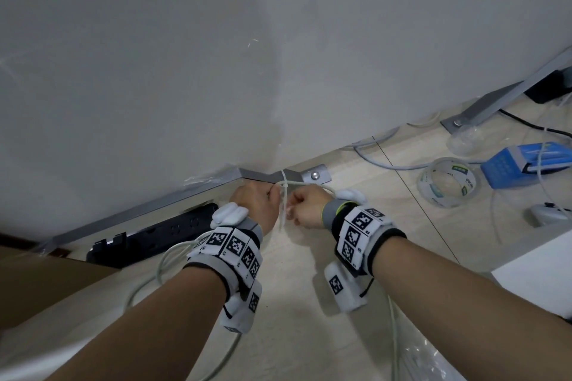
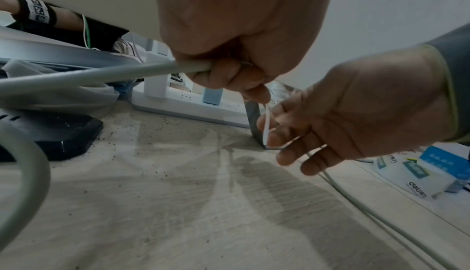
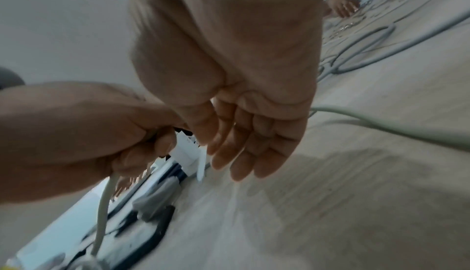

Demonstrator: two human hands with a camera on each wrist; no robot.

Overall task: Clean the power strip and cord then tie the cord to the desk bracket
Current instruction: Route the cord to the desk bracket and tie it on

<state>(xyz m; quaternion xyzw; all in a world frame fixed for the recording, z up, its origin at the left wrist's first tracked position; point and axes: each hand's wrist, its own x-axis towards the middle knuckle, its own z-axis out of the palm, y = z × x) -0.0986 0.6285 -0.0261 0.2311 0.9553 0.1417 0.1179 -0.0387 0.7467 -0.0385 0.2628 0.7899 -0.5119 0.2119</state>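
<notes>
A grey metal desk bracket [image 1: 263, 176] runs along the foot of the white panel. A thin white zip tie [image 1: 283, 180] loops round it, its tail hanging between my hands. My left hand [image 1: 257, 201] grips the grey cord [image 2: 101, 77] in a fist just under the bracket. My right hand [image 1: 305, 206] is close beside it and pinches the zip tie tail [image 2: 266, 125] between thumb and fingers, its other fingers loosely extended [image 3: 236, 153]. The black power strip [image 1: 148, 238] lies on the floor to the left, and the cord [image 1: 145, 284] loops back under my left arm.
A clear tape roll [image 1: 448, 182], a blue box [image 1: 523, 164] and a white device [image 1: 548, 213] lie on the floor to the right. Cardboard [image 1: 40, 281] sits at the left. A white power strip [image 2: 190, 105] lies behind the bracket. Dark grit [image 2: 162, 153] speckles the floor.
</notes>
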